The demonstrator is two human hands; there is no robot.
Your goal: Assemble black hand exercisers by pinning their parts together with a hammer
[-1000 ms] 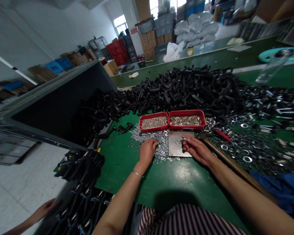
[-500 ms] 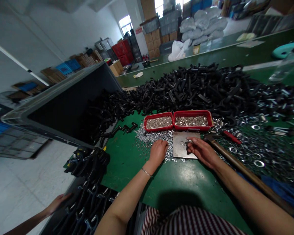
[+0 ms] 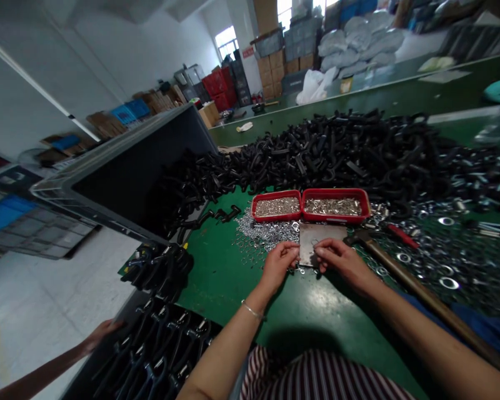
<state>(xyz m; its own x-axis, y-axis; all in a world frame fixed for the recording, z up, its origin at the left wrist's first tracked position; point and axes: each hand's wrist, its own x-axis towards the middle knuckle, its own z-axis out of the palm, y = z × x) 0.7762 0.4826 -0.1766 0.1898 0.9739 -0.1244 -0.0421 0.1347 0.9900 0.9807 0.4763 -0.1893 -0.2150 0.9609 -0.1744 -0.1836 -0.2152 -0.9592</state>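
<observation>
My left hand is closed in a pinch at the left edge of a flat metal plate; what its fingertips hold is too small to name. Over the plate's right side, my right hand pinches something small near a thin ring. Loose washers lie spread on the green table to the left of the plate. Behind it stand two red trays, the left tray and the right tray, both filled with small metal parts.
A hammer lies right of the plate beside a red-handled tool. Black curved parts are heaped behind the trays. A tipped grey crate stands at the left. Another person's hand touches a dark crate of black parts.
My left hand has moved right, from the washers to the plate's edge. My right hand has come slightly lower and nearer to it. The view has shifted a little.
</observation>
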